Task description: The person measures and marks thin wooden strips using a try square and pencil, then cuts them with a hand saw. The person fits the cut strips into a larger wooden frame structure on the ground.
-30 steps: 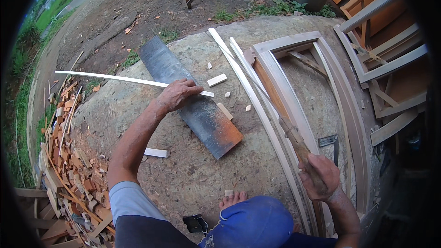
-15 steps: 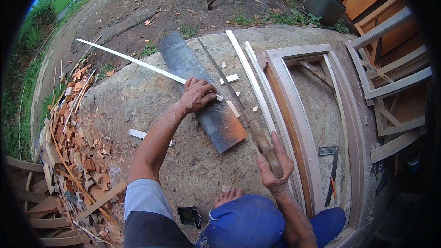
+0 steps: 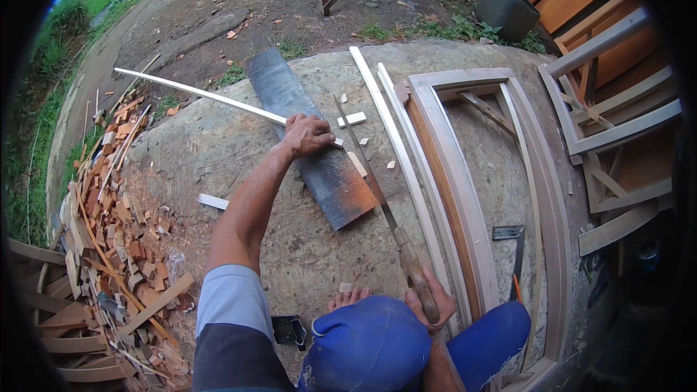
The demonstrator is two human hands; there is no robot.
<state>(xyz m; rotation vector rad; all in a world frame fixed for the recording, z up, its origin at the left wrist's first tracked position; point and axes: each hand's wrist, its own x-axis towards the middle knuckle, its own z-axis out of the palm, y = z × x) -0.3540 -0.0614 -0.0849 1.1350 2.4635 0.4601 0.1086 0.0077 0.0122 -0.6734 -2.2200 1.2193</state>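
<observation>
Working outdoors on a rough concrete slab (image 3: 218, 145), bare dirt beyond it and grass along its far left edge. Landmark: the dark metal sheet (image 3: 312, 141) lying on the slab, rust-orange at its near corner.

Largest item: a curved wooden window frame (image 3: 472, 196), flat on the slab to the right of the sheet. More frames (image 3: 617, 101) are stacked further right, off the slab. A heap of wood offcuts (image 3: 109, 203) lies well left of the sheet, at the slab's edge. A dark bucket (image 3: 506, 7) stands beyond the sheet, far right. Two long pale battens (image 3: 396, 138) lie between sheet and frame.

A thin white strip (image 3: 196, 93) runs from the left onto the sheet. My left hand (image 3: 308, 134) presses down on it over the sheet, fingers closed on the strip.

My right hand (image 3: 428, 303) is clamped around the handle of a handsaw (image 3: 370, 174), near edge of the slab; the blade reaches forward along the sheet's right edge toward the strip.

Small white blocks (image 3: 353, 119) are scattered just right of the sheet. A try square (image 3: 512, 243) lies inside the frame.
</observation>
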